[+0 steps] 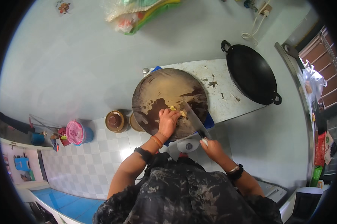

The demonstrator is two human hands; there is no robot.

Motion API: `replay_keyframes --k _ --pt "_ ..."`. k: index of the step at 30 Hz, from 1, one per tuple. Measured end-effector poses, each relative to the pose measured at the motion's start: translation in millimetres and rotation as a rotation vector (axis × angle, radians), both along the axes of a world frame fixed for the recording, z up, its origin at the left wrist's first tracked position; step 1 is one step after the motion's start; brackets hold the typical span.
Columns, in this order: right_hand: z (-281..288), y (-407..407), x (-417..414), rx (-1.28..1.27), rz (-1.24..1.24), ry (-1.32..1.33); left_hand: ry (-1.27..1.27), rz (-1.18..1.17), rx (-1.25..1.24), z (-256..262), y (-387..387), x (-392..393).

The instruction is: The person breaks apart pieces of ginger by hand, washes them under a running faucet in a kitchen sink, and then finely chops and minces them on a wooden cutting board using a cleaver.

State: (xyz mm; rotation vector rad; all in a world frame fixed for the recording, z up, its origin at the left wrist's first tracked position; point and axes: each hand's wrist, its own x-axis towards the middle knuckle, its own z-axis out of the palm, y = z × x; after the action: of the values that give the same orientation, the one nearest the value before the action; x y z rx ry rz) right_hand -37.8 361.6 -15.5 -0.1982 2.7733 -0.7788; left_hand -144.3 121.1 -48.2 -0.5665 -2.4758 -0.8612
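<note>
A round wooden chopping board [171, 84], stained dark and wet in patches, lies before me. My right hand [213, 148] grips the white handle of a broad kitchen cleaver [196, 119], whose blade slants across the board's right side. Just left of the blade, my left hand [168, 120] presses its bent fingertips on a small pale yellow piece of food [182, 113]. Another yellow piece [172, 108] lies just beyond those fingers. What exactly the food is, I cannot tell.
A black wok [251, 74] stands at the right on a worn white tabletop [218, 95]. A lidded brown jar [116, 121] is on the tiled floor at the left, near a pink-lined bin [79, 133]. Below the board's near edge is a white container [187, 145].
</note>
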Motion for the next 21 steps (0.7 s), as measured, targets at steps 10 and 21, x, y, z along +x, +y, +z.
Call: replay_keyframes --k 10,21 --pt "2 -7 -1 -0.029 -0.096 0.131 0.046 -0.044 -0.062 2 -5 8" --pt "4 -8 -5 0.019 -0.036 0.007 0.051 -0.030 -0.076 5 -6 9"
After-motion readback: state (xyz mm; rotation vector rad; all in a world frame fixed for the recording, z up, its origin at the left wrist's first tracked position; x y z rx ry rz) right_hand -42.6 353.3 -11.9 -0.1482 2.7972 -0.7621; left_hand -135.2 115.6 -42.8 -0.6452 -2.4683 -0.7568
